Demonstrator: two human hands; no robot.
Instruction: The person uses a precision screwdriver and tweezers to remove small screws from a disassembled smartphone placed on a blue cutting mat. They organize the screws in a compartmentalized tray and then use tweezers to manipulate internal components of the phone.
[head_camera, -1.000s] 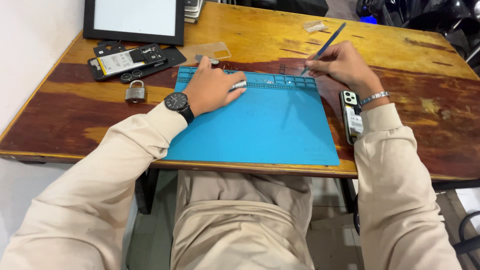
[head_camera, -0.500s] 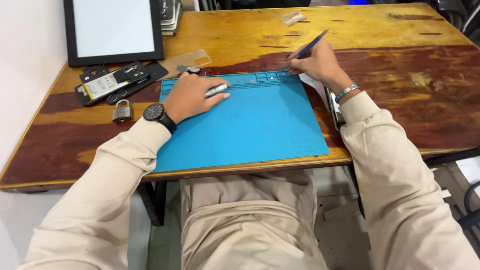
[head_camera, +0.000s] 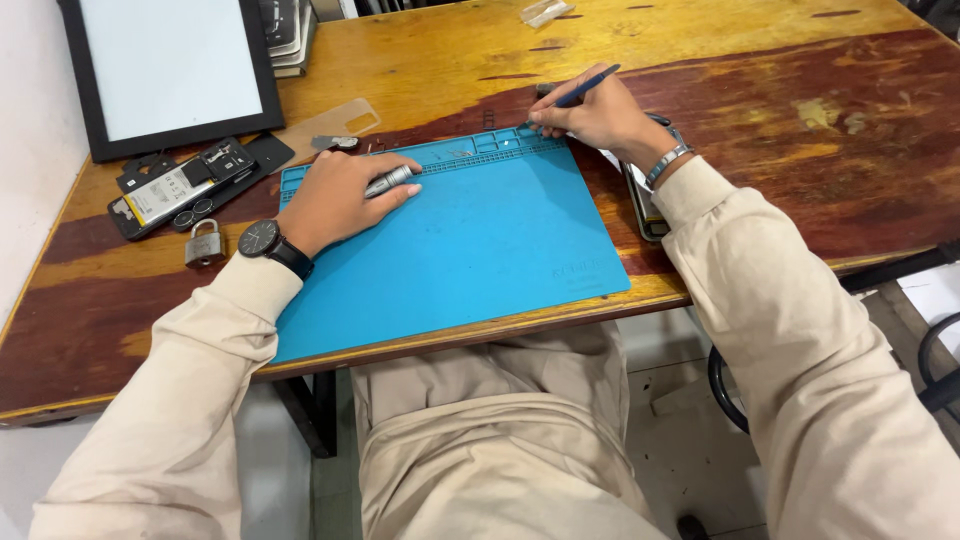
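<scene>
Mat (head_camera: 470, 240), blue, lies on the wooden table (head_camera: 800, 110) in the head view, and everything else is placed from it. At its far left corner the left hand (head_camera: 335, 195) rests palm down, fingers curled loosely over a small silver cylinder (head_camera: 390, 181); most of that piece is hidden under the fingers, so its kind is hard to tell. At the far right corner the right hand (head_camera: 595, 118) pinches a thin blue tool (head_camera: 585, 88), tip down on the mat's ridged edge; what the tip touches is too small to make out. Just right of the mat a phone (head_camera: 645, 205) lies mostly covered by the right wrist and sleeve. Left of the mat sit a padlock (head_camera: 205, 243) and an opened phone (head_camera: 190, 185) showing its battery. Beyond those a framed white panel (head_camera: 175, 65) is cut off by the picture's top edge.
</scene>
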